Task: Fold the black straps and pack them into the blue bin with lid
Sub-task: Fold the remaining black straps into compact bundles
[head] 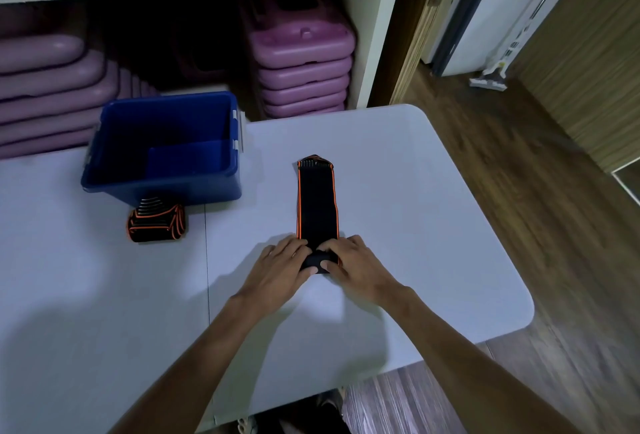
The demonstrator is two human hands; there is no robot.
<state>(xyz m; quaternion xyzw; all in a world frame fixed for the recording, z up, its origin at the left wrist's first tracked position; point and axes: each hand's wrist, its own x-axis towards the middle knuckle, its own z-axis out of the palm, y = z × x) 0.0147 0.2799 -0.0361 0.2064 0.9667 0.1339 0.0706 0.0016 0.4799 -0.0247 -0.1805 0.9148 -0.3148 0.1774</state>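
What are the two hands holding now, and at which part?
Both the left hand and right hand grip the long black strap with orange edges at its near end, which is rolled or folded.

Open blue plastic bin (162, 153) sits on the white table (415, 226), far left side, against the shelf unit (363, 35). Folded black strap bundle with orange edging (156, 224) touches the bin's near wall. Long black strap with orange edges (317, 201) lies flat right of the bin, running near to far. Left hand (282, 265) and right hand (353, 262) side by side on its near end. Stacked purple plastic steps (301, 66) in the shelf behind.
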